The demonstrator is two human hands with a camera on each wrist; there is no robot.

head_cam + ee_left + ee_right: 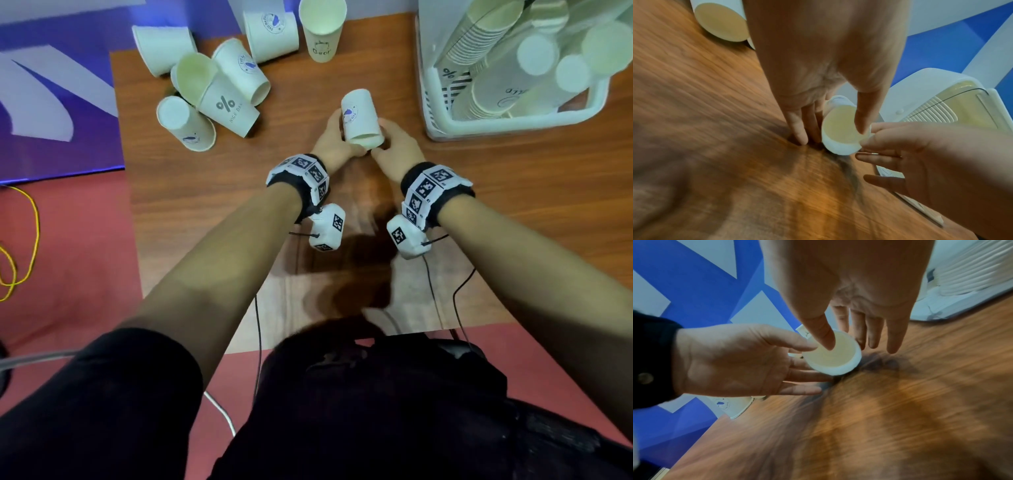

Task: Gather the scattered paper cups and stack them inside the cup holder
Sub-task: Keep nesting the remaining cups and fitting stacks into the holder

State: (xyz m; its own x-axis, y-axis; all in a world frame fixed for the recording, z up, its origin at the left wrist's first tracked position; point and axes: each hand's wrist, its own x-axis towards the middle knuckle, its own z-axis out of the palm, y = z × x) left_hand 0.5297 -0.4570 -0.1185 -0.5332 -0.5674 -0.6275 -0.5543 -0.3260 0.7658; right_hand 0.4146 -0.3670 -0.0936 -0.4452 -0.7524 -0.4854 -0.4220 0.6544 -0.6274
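A white paper cup [361, 118] with a blue logo lies tilted above the wooden table [342, 205], its mouth toward me. My left hand [337, 137] grips its left side and my right hand [390, 137] its right side. In the left wrist view the left thumb lies over the cup's rim [838, 129]. In the right wrist view the right thumb dips into the cup's mouth [830, 360], with the fingers beyond it. Several loose cups [226, 106] lie at the back left. The white cup holder basket [513, 120] with cup stacks [479, 44] stands at the back right.
One tall cup [322, 31] stands upright at the table's back edge. A purple and white banner [51, 102] lies left of the table. A yellow cable [20, 240] curls on the red floor. Black wires [459, 294] hang from my wrists.
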